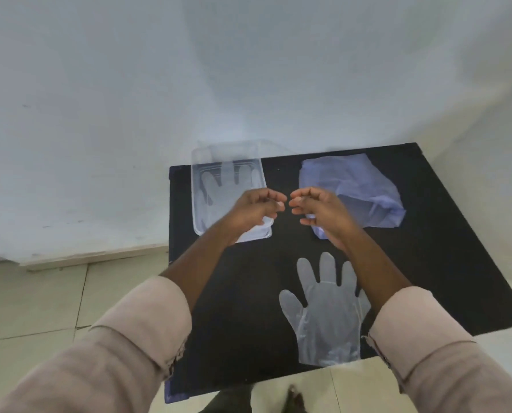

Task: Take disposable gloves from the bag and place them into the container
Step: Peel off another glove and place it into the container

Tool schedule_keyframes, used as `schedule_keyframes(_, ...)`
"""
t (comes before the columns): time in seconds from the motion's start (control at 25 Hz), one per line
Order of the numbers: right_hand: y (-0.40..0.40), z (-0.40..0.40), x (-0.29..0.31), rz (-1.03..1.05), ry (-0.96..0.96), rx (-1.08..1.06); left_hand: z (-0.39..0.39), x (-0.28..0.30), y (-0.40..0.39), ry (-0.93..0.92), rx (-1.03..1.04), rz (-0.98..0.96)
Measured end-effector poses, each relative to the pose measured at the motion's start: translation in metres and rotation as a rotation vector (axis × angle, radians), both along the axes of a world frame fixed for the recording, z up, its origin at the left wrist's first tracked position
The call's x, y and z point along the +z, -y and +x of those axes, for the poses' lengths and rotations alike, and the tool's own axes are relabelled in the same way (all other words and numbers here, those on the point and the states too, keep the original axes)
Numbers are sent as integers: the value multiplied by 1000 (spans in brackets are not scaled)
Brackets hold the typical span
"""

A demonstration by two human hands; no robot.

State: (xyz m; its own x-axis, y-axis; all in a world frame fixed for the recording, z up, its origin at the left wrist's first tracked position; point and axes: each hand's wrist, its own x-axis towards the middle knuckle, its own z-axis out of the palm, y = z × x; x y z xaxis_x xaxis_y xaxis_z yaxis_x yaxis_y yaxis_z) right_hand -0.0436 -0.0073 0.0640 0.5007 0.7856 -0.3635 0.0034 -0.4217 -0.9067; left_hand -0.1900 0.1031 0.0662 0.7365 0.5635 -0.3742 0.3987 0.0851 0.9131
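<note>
A clear plastic container (197, 186) stands at the back left of the black table, and a clear disposable glove (219, 186) lies flat inside it. A pale blue plastic bag (359, 186) lies crumpled at the back right. Another clear glove (326, 311) lies spread flat near the table's front edge. My left hand (256, 208) hovers over the container's right side, fingers curled, nothing visible in it. My right hand (317, 208) hovers at the bag's left edge, fingers curled the same way. The fingertips of both hands almost meet over the table's middle.
The black table (248, 293) stands against a white wall (248, 70). Pale floor tiles (34, 302) lie to the left and front. A foot (293, 400) shows below the table's front edge.
</note>
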Motion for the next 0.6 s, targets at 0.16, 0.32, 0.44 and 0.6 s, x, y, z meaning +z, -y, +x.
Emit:
schedule_keyframes(0.16, 61, 2, -7, -34, -14, -5, 7, -10, 63, -21, 3, -27)
schedule_keyframes(0.32, 127, 4, -28, -62, -47, -9, 2, -30, 128, -70, 24, -63)
schedule_keyframes(0.44, 167, -1, -46, -94, -83, -29, -9, -48, 162, -97, 49, -101)
schedule_keyframes(0.6, 214, -13, -91, -268, -7, -67, -31, -78, 199, -168, 87, -169)
